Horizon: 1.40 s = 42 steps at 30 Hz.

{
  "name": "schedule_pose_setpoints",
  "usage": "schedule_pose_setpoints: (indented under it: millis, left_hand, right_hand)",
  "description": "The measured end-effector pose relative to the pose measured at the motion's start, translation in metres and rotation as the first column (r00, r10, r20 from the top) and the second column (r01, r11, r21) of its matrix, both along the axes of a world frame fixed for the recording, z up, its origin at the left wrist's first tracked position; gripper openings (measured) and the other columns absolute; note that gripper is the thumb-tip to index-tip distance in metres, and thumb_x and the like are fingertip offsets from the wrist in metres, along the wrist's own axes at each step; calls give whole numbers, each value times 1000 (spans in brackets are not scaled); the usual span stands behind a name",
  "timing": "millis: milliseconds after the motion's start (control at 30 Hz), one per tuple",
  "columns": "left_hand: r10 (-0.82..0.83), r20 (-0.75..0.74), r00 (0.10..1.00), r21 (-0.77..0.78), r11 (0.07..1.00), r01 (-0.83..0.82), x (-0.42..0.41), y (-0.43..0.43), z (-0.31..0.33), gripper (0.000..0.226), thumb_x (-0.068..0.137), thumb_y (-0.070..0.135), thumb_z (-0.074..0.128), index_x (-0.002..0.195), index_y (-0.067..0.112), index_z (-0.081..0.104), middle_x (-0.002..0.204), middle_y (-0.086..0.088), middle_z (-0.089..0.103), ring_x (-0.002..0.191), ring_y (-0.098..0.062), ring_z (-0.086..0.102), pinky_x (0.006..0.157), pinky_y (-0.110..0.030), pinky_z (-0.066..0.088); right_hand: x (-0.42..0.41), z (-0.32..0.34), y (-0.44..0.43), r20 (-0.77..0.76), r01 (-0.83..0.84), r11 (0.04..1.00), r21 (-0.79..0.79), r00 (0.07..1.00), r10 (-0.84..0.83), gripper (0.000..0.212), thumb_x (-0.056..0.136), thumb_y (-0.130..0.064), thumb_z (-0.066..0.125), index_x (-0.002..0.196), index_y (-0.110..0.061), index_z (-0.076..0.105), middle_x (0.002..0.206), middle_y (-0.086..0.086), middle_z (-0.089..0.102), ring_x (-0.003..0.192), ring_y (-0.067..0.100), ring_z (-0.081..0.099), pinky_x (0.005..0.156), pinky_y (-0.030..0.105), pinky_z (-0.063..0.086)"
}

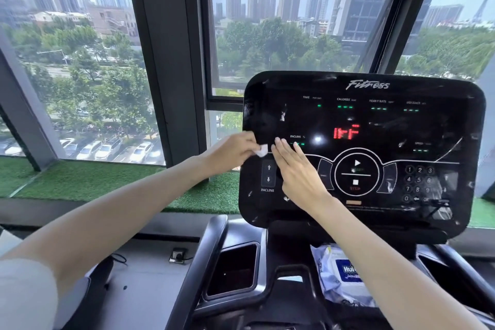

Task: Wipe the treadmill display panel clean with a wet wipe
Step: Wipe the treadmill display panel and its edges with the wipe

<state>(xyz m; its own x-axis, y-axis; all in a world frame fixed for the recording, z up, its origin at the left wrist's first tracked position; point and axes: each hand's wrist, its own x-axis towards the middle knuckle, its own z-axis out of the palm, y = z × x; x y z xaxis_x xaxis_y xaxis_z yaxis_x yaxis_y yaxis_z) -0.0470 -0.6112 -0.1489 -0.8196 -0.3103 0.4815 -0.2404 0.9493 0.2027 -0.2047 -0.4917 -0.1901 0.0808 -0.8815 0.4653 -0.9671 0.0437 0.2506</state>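
Note:
The black treadmill display panel stands in front of me, lit with red digits and green marks, smeared in places. My left hand pinches a small crumpled white wet wipe at the panel's left edge, just above the incline buttons. My right hand lies flat with fingers straight against the panel, its fingertips right beside the wipe; it holds nothing.
A pack of wet wipes lies in the console tray below the panel, partly behind my right forearm. An empty cup holder sits to its left. Beyond the panel are large windows and a green artificial-grass ledge.

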Motion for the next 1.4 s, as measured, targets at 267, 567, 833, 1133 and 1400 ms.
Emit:
schedule_pose_setpoints:
  millis: [267,567,833,1133,1400]
  left_hand:
    - [-47,46,998,-77,996,50,2,9,-18,14,85,-4,61,95,-2,70,87,-11,63,78,-22,59,73,-33,52]
    - [-34,72,997,-135,990,43,9,5,-16,12,84,-4,62,93,-1,70,85,-11,62,77,-24,59,72,-33,52]
    - [-119,188,975,-181,971,154,18,20,-46,13,79,-5,67,88,4,72,82,-7,61,74,-22,57,66,-32,53]
    - [-104,121,987,-151,981,121,20,19,-53,16,82,-5,64,95,2,70,85,-7,60,76,-22,57,68,-31,53]
    - [-109,122,987,-145,981,126,23,23,-68,17,85,-3,61,94,6,71,85,-6,59,75,-21,58,68,-34,52]
  right_hand:
    - [-2,2,-1,-68,24,999,44,997,-21,73,70,7,47,141,6,31,151,21,25,140,30,25,116,42,8]
    - [0,1,0,-71,34,998,43,997,-31,72,72,6,45,142,5,29,152,19,22,141,28,21,116,42,9]
    - [2,0,-2,-68,55,998,37,996,-53,74,70,6,48,141,4,30,152,20,24,141,28,22,116,43,8]
    - [1,-3,-3,-83,71,997,32,994,-68,73,68,5,50,139,5,34,150,20,28,140,29,27,115,45,15]
    - [1,-2,-2,-93,71,997,31,993,-68,72,68,6,51,138,5,36,149,20,30,139,28,28,115,45,14]
